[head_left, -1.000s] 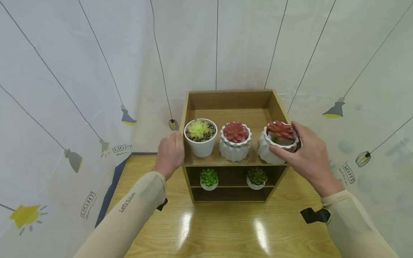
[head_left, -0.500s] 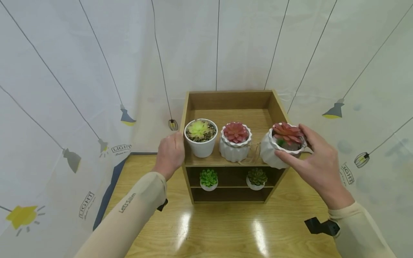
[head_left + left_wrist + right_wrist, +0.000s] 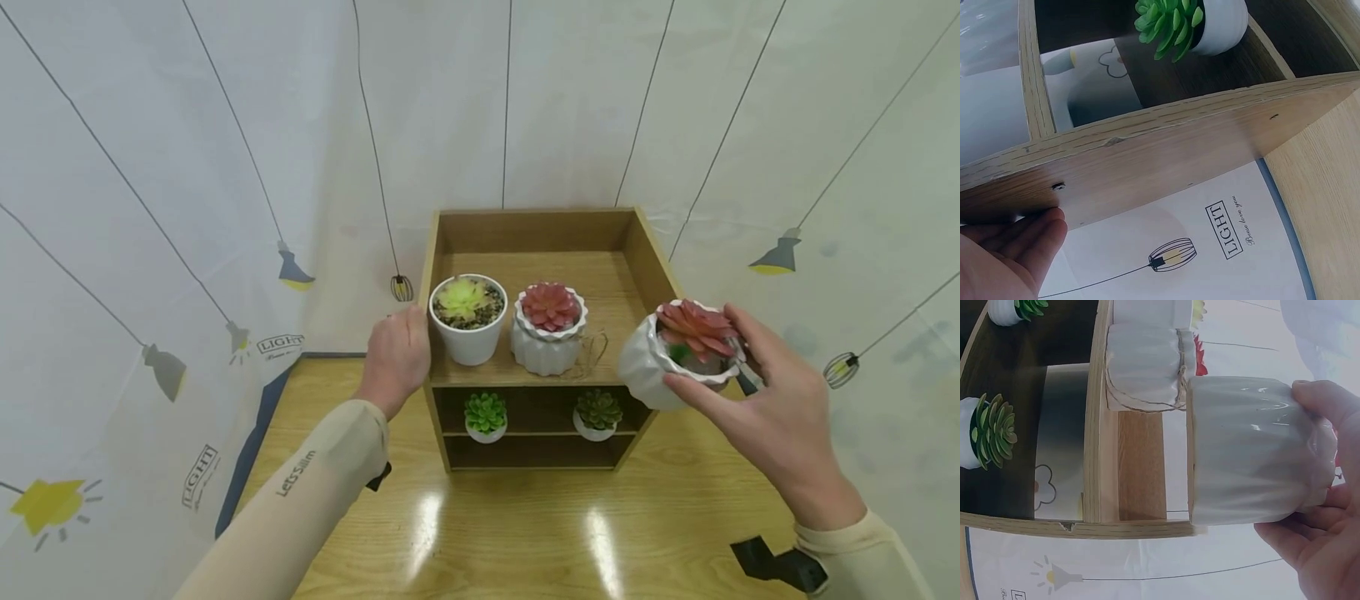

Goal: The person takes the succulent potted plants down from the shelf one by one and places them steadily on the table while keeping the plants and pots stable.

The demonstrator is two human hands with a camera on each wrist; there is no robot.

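Note:
My right hand [image 3: 787, 400] grips a white ribbed plant pot [image 3: 645, 375] by its rim. A red succulent [image 3: 697, 327] grows from this pot, which tilts off the right front of the wooden shelf unit [image 3: 540, 384]. The right wrist view shows the glossy pot [image 3: 1254, 450] apart from the shelf board, fingers and thumb around its rim end. My left hand [image 3: 396, 358] rests against the outside of the unit's left side panel [image 3: 1166, 169]. On the top shelf stand a smooth white pot [image 3: 471, 343] with a yellow-green succulent and a ribbed pot [image 3: 543, 354] with a red one.
Lower in the unit sit two small white pots with a bright green succulent [image 3: 485, 412] and a darker green succulent [image 3: 597, 410]. Loose twine [image 3: 596, 350] hangs by the middle pot. The unit stands on a glossy wooden table [image 3: 517, 533] before a lamp-printed backdrop [image 3: 570, 100].
My right hand has carried the ribbed pot off the top shelf, rightward and toward me, tilting it more. The twine beside the middle pot has come into view. My left hand stays put.

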